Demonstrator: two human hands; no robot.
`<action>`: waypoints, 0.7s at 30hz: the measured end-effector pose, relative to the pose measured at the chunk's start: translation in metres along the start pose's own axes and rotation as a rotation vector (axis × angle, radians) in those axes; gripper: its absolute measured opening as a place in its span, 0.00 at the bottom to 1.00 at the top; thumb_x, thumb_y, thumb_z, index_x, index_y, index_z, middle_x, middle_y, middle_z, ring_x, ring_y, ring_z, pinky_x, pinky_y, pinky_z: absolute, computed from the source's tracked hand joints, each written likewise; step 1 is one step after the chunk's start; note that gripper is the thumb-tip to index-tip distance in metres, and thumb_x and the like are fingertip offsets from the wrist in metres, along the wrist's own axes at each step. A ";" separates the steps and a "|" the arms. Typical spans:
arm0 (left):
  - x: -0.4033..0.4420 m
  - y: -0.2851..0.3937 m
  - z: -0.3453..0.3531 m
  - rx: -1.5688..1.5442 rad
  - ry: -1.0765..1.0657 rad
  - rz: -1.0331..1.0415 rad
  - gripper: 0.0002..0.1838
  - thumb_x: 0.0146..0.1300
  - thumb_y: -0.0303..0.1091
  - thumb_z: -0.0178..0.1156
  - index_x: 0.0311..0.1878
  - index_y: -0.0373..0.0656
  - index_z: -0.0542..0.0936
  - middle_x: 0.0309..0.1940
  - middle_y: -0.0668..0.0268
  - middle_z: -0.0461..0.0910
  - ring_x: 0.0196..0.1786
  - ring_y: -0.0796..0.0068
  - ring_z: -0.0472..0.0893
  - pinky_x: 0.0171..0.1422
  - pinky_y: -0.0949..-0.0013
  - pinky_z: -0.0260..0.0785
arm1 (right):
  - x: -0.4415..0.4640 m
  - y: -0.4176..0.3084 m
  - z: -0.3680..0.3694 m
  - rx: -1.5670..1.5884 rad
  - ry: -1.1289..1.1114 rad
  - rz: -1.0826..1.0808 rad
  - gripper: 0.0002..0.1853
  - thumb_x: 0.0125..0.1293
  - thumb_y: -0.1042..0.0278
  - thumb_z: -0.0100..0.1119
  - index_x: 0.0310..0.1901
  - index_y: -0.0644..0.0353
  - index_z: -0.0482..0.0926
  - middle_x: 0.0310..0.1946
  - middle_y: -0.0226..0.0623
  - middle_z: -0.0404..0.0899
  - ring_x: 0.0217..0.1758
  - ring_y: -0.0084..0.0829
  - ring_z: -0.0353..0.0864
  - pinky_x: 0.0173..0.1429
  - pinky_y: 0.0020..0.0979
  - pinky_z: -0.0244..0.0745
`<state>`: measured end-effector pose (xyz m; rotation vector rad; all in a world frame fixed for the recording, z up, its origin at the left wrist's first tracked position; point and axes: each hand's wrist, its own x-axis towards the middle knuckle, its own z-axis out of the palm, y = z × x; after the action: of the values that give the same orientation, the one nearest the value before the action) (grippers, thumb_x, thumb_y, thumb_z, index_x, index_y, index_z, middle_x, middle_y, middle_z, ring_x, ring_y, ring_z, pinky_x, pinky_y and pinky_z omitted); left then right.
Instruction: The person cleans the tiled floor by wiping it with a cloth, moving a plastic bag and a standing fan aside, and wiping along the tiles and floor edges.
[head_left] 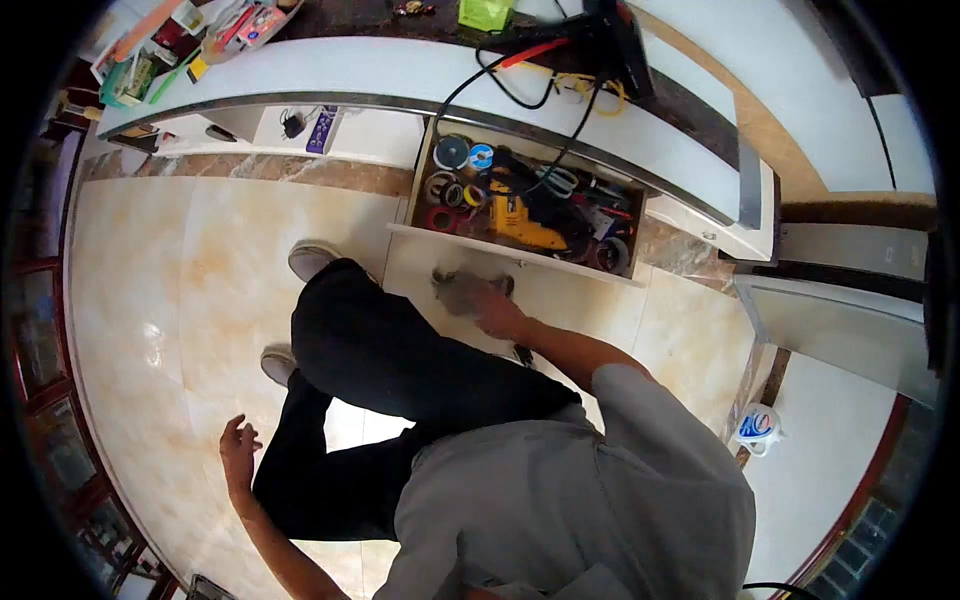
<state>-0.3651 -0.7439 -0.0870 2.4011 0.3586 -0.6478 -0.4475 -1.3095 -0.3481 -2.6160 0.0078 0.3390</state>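
Observation:
My right hand (497, 308) is closed on a grey, rag-like cloth (458, 291), held low in front of the open drawer (455, 238); motion blurs the cloth. A small dark thing (523, 355) shows below my right wrist, but I cannot tell what it is. The drawer holds a yellow and black power tool (525, 222), several rolls of tape (441, 219), spools (451, 152) and a pair of scissors (562, 182). Out to the left, my left hand (240, 452) hangs beside my leg with its fingers apart, holding nothing.
Above the drawer runs a long counter (330, 72), with a black device (625, 50) and its cable at the right and tools and packets at the far left. A purple power strip (321, 130) lies on the shelf beneath. A white jug (760, 428) stands at right.

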 end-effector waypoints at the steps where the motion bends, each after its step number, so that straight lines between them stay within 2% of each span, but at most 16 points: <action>1: -0.002 -0.016 -0.004 -0.003 0.012 -0.062 0.21 0.70 0.36 0.57 0.62 0.34 0.76 0.33 0.56 0.83 0.29 0.71 0.82 0.35 0.68 0.75 | -0.003 -0.008 -0.027 0.017 -0.036 -0.003 0.27 0.60 0.69 0.62 0.62 0.54 0.71 0.62 0.44 0.73 0.61 0.47 0.75 0.57 0.46 0.78; 2: 0.000 -0.035 -0.007 0.017 0.031 -0.090 0.21 0.72 0.38 0.56 0.61 0.34 0.76 0.33 0.56 0.83 0.27 0.72 0.82 0.33 0.70 0.75 | -0.007 -0.017 -0.055 0.034 -0.071 -0.006 0.26 0.60 0.69 0.62 0.61 0.54 0.72 0.61 0.43 0.73 0.61 0.47 0.76 0.56 0.45 0.78; 3: 0.000 -0.039 -0.008 0.016 0.034 -0.076 0.21 0.72 0.38 0.56 0.61 0.34 0.76 0.33 0.56 0.83 0.27 0.72 0.82 0.33 0.70 0.75 | -0.011 -0.023 -0.092 0.122 -0.137 -0.019 0.23 0.61 0.69 0.62 0.59 0.54 0.74 0.57 0.43 0.76 0.59 0.47 0.77 0.56 0.45 0.78; 4: -0.001 -0.041 -0.009 -0.055 0.027 -0.147 0.21 0.72 0.39 0.56 0.61 0.34 0.76 0.33 0.57 0.83 0.26 0.72 0.82 0.32 0.71 0.74 | -0.016 -0.026 -0.125 0.212 -0.205 -0.033 0.20 0.61 0.69 0.61 0.57 0.54 0.77 0.53 0.44 0.80 0.56 0.47 0.79 0.56 0.44 0.78; 6: -0.001 -0.047 -0.011 -0.193 0.019 -0.232 0.22 0.73 0.42 0.56 0.62 0.35 0.75 0.34 0.58 0.83 0.25 0.74 0.82 0.30 0.74 0.73 | -0.010 -0.013 -0.179 -0.150 0.060 -0.050 0.14 0.63 0.70 0.61 0.51 0.53 0.81 0.45 0.41 0.84 0.49 0.47 0.82 0.54 0.44 0.78; 7: -0.001 -0.048 -0.011 -0.194 0.025 -0.223 0.22 0.73 0.42 0.56 0.62 0.35 0.75 0.34 0.58 0.83 0.25 0.74 0.82 0.30 0.74 0.73 | -0.004 0.009 -0.187 0.035 0.485 -0.048 0.11 0.65 0.71 0.59 0.48 0.54 0.82 0.44 0.43 0.84 0.46 0.48 0.83 0.52 0.43 0.78; 8: 0.000 -0.049 -0.011 -0.212 0.010 -0.212 0.22 0.73 0.42 0.56 0.62 0.35 0.75 0.34 0.58 0.83 0.25 0.74 0.82 0.30 0.74 0.73 | 0.006 0.024 -0.202 0.251 0.622 0.111 0.09 0.66 0.71 0.58 0.46 0.56 0.82 0.44 0.44 0.84 0.47 0.48 0.83 0.52 0.43 0.78; 9: 0.001 -0.049 -0.012 -0.231 -0.003 -0.199 0.23 0.73 0.43 0.56 0.62 0.35 0.75 0.34 0.58 0.83 0.25 0.74 0.82 0.30 0.74 0.73 | 0.020 0.052 -0.212 0.178 0.586 0.234 0.12 0.67 0.70 0.58 0.50 0.57 0.82 0.47 0.47 0.83 0.49 0.50 0.82 0.54 0.43 0.79; 11: 0.001 -0.044 -0.013 -0.257 0.001 -0.191 0.23 0.74 0.43 0.55 0.63 0.35 0.74 0.34 0.58 0.83 0.26 0.73 0.82 0.30 0.74 0.73 | 0.047 0.109 -0.204 0.024 0.557 0.294 0.16 0.66 0.68 0.59 0.54 0.57 0.81 0.51 0.50 0.81 0.53 0.51 0.81 0.56 0.45 0.78; 12: -0.001 -0.042 -0.014 -0.277 -0.006 -0.197 0.23 0.74 0.43 0.55 0.63 0.35 0.74 0.35 0.57 0.83 0.26 0.73 0.82 0.30 0.73 0.74 | 0.063 0.143 -0.185 0.026 0.561 0.286 0.16 0.66 0.68 0.59 0.54 0.57 0.81 0.51 0.50 0.81 0.53 0.51 0.81 0.56 0.45 0.78; 14: -0.003 -0.038 -0.014 -0.308 -0.008 -0.216 0.23 0.74 0.43 0.55 0.63 0.35 0.73 0.35 0.57 0.83 0.26 0.72 0.82 0.30 0.73 0.74 | 0.093 0.194 -0.150 -0.066 0.413 0.121 0.19 0.65 0.65 0.61 0.57 0.60 0.80 0.54 0.53 0.79 0.55 0.53 0.80 0.57 0.47 0.77; 15: -0.003 -0.038 -0.014 -0.336 -0.019 -0.233 0.23 0.74 0.43 0.55 0.64 0.35 0.73 0.36 0.56 0.83 0.27 0.72 0.82 0.31 0.72 0.74 | 0.099 0.193 -0.151 -0.065 0.413 0.119 0.19 0.65 0.65 0.61 0.57 0.60 0.80 0.54 0.53 0.79 0.55 0.53 0.80 0.57 0.47 0.77; 17: -0.004 -0.035 -0.013 -0.379 -0.049 -0.240 0.24 0.74 0.43 0.55 0.65 0.35 0.71 0.37 0.55 0.83 0.27 0.71 0.82 0.31 0.71 0.75 | 0.112 0.186 -0.157 -0.084 0.267 0.436 0.16 0.61 0.66 0.64 0.48 0.65 0.82 0.50 0.55 0.79 0.54 0.55 0.79 0.58 0.47 0.77; 18: -0.007 -0.034 -0.012 -0.422 -0.074 -0.270 0.24 0.75 0.43 0.55 0.65 0.35 0.71 0.37 0.55 0.83 0.27 0.71 0.82 0.31 0.71 0.75 | 0.113 0.187 -0.163 -0.087 0.271 0.433 0.16 0.61 0.66 0.64 0.48 0.65 0.82 0.50 0.55 0.79 0.54 0.55 0.79 0.58 0.47 0.77; 20: -0.008 -0.031 -0.012 -0.476 -0.112 -0.307 0.25 0.75 0.43 0.54 0.67 0.35 0.69 0.37 0.55 0.82 0.28 0.70 0.82 0.31 0.70 0.75 | 0.109 0.198 -0.179 -0.139 0.041 0.356 0.18 0.58 0.67 0.65 0.49 0.66 0.81 0.52 0.57 0.78 0.56 0.55 0.78 0.59 0.48 0.76; 21: -0.008 -0.033 -0.011 -0.480 -0.115 -0.311 0.25 0.75 0.43 0.54 0.67 0.35 0.69 0.37 0.55 0.82 0.28 0.70 0.82 0.31 0.70 0.75 | 0.106 0.206 -0.184 -0.144 0.037 0.355 0.18 0.58 0.67 0.65 0.49 0.66 0.81 0.52 0.57 0.78 0.56 0.55 0.78 0.59 0.48 0.76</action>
<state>-0.3812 -0.7120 -0.0911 1.8591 0.7550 -0.7353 -0.3147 -1.5722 -0.3170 -2.7582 0.4821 0.4259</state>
